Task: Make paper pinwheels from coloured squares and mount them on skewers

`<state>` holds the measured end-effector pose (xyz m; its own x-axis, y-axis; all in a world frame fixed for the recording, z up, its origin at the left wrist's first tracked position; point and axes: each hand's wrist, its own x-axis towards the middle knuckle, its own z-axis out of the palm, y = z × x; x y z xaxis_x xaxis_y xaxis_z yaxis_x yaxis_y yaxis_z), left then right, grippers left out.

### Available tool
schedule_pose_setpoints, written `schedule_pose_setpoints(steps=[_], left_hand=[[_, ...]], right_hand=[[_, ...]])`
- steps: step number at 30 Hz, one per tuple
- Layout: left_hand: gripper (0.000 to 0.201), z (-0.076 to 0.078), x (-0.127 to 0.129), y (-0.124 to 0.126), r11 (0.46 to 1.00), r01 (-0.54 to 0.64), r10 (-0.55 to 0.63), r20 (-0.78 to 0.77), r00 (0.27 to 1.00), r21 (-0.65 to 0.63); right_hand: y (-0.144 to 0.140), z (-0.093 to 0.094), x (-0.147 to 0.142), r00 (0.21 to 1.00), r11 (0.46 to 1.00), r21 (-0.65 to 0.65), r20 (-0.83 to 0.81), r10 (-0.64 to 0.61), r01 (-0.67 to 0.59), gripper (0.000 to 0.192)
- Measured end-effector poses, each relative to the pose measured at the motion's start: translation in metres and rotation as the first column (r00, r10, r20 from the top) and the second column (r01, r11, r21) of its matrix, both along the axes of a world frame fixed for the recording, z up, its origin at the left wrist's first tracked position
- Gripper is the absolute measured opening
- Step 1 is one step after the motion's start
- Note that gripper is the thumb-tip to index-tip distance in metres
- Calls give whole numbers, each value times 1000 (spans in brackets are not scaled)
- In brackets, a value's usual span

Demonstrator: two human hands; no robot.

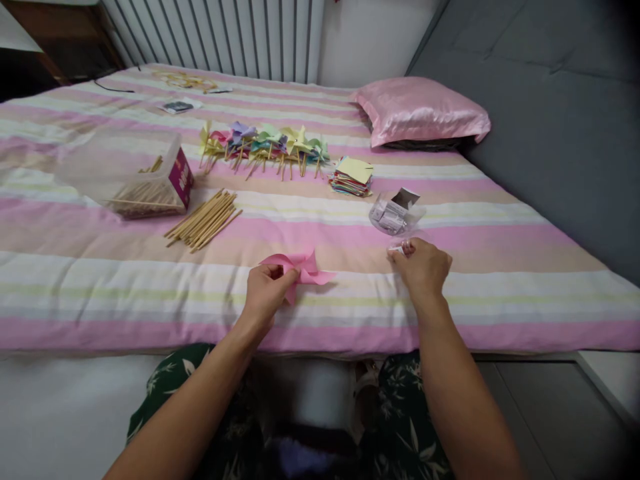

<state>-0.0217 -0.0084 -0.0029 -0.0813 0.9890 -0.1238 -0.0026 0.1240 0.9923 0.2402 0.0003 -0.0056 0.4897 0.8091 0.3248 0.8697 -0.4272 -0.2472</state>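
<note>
My left hand (267, 290) pinches a pink paper pinwheel (309, 267) at its centre, thumb on top, just above the bed's near edge. The pinwheel's blades are folded in, and no stick shows on it. To the right, my right hand (424, 270) is closed, its fingertips on a small whitish, partly clear thing (397, 249) too small to name. Just beyond that hand stands a clear plastic tub (380, 215) with small packets inside. A stack of coloured paper squares (353, 175) lies further back, a yellow one on top.
Several finished pinwheels (270, 141) on sticks lie in a row at the back. Left of centre is a pile of wooden sticks (204, 220), beside a clear box (181, 177) holding more. A pink pillow (425, 110) rests by the grey headboard (540, 133). Striped bedding (340, 320) covers the bed.
</note>
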Motion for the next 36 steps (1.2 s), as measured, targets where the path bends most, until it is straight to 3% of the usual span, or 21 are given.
schedule_pose_setpoints(steps=[6, 18, 25, 36], left_hand=[[21, -2, -1, 1, 1000, -1, 1, -30, 1000, 5], [18, -3, 0, 1, 1000, 3, -3, -8, 1000, 5], [19, -2, 0, 1, 1000, 10, -10, -7, 1000, -3], [19, -3, -1, 1, 1000, 13, -13, -17, 1000, -8]], right_hand=[[2, -2, 2, 995, 1000, 20, -92, 25, -23, 15], [0, -1, 0, 999, 1000, -11, -35, 18, -18, 17], [0, -1, 0, 994, 994, 7, -19, 106, -106, 17], [-4, 6, -8, 998, 995, -76, -25, 65, -66, 17]])
